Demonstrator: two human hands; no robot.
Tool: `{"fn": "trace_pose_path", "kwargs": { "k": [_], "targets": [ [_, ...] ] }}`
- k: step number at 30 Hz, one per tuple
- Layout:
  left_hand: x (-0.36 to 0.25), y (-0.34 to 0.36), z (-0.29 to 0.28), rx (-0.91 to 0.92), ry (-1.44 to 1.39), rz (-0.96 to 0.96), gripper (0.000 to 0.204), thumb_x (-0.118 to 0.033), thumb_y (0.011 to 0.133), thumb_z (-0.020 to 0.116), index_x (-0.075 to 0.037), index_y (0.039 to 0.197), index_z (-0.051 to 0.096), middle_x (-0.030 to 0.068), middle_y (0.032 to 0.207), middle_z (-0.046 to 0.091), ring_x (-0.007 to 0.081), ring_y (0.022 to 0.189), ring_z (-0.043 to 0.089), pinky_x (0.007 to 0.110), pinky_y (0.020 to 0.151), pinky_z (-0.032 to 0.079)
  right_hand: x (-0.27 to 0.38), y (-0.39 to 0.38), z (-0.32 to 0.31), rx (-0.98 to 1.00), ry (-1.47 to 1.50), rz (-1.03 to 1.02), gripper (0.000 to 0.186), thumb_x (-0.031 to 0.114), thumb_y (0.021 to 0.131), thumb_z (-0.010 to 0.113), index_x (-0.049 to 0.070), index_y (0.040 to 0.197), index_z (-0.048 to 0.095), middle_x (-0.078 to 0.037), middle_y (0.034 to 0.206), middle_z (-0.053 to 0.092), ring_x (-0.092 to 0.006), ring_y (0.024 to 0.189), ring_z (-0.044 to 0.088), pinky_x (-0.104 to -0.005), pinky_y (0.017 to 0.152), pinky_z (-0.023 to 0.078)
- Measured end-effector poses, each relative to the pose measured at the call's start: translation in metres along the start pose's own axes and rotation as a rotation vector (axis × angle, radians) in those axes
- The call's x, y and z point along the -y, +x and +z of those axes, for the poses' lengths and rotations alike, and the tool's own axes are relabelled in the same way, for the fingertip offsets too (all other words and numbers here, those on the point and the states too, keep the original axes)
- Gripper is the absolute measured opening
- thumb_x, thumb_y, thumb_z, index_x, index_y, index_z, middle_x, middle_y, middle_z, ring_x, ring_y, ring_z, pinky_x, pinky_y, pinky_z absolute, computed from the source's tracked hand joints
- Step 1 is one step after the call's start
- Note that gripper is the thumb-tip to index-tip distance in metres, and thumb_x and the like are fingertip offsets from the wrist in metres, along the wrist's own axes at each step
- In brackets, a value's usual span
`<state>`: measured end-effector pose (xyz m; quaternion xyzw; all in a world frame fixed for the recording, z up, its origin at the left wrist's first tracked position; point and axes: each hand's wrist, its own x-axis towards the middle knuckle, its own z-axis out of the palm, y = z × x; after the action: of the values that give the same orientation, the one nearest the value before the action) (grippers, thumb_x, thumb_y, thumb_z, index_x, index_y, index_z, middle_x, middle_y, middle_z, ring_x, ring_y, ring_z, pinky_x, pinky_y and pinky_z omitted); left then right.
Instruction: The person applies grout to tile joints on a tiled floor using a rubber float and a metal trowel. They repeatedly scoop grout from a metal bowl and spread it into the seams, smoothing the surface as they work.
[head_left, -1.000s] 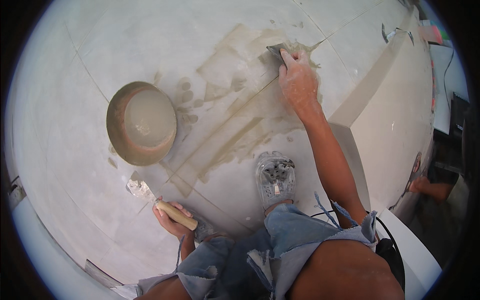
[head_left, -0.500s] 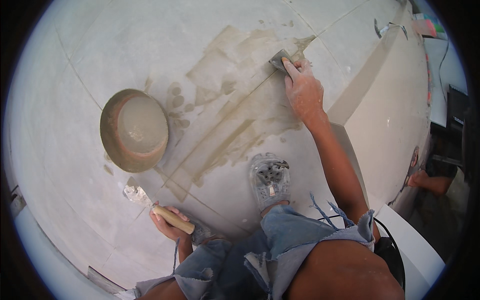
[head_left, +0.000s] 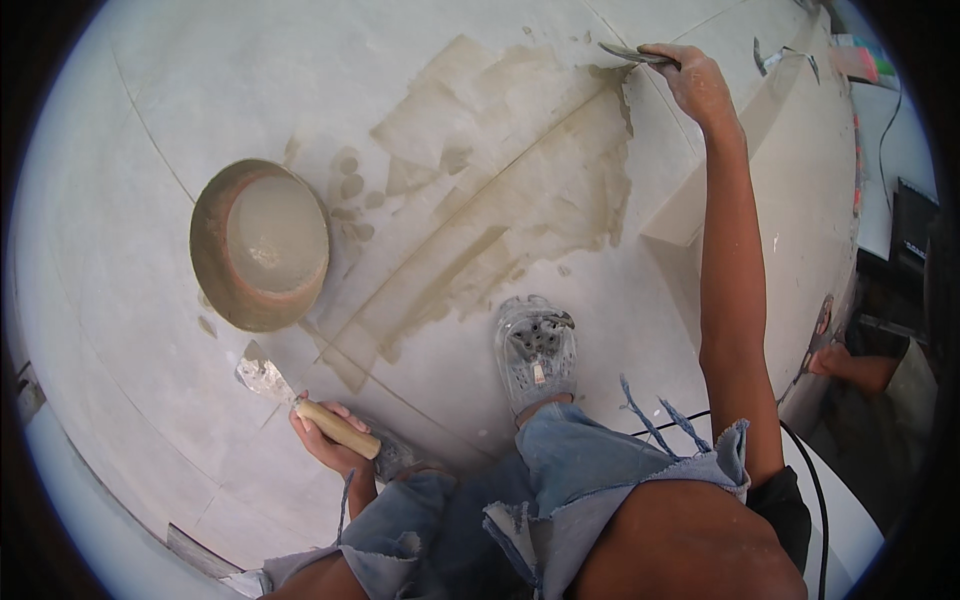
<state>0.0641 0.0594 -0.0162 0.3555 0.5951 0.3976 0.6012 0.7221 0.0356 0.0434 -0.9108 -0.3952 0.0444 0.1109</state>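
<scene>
In my left hand (head_left: pixel 330 450), low on the left, is a putty knife (head_left: pixel 342 430) with a pale wooden handle. Its metal blade, caked with light paste, points up and left. My right hand (head_left: pixel 702 90) reaches far forward, fingers closed around a thin dark grey flat spreader (head_left: pixel 636 54), seen nearly edge-on near the upper end of a tile joint. Greyish-brown wet paste (head_left: pixel 585 165) is smeared on the floor tiles along that joint. A round bowl (head_left: pixel 210 250) stands left of the smear, holding smooth grey slurry (head_left: pixel 280 230).
My foot in a clear perforated clog (head_left: pixel 537 345) stands just below the smear. A pale raised panel (head_left: pixel 790 210) runs along the right side. Beyond it are a black cable (head_left: pixel 884 140) and another person's bare foot (head_left: pixel 835 360). Round paste drips (head_left: pixel 352 186) dot the tiles beside the bowl.
My right hand has moved up and right with the spreader, which has turned from flat-on to edge-on. Fresh paste now covers more tile right of the joint. My left hand keeps the putty knife.
</scene>
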Motion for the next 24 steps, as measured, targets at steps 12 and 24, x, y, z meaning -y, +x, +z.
{"fn": "trace_pose_path", "kwargs": {
  "k": [12, 24],
  "targets": [
    [-0.005, -0.001, 0.001, -0.024, 0.015, -0.003, 0.058, -0.045, 0.113, 0.040, 0.001, 0.148, 0.037, 0.0140, 0.079, 0.059, 0.0184, 0.047, 0.054, 0.030, 0.042, 0.048, -0.029, 0.033, -0.006, 0.317, 0.045, -0.225, 0.039, -0.009, 0.095, 0.057, 0.002, 0.127, 0.076, -0.014, 0.126, 0.077, -0.0305, 0.116, 0.071, -0.0391, 0.107, 0.053],
    [-0.004, 0.000, 0.001, -0.005, 0.019, 0.005, 0.056, -0.045, 0.113, 0.039, 0.000, 0.146, 0.040, 0.0136, 0.079, 0.059, 0.0180, 0.049, 0.055, 0.030, 0.041, 0.049, -0.029, 0.001, 0.001, 0.047, -0.123, -0.009, 0.032, 0.019, 0.098, 0.068, 0.008, 0.128, 0.076, -0.023, 0.119, 0.075, -0.0437, 0.112, 0.069, -0.0481, 0.097, 0.055]
  ]
}}
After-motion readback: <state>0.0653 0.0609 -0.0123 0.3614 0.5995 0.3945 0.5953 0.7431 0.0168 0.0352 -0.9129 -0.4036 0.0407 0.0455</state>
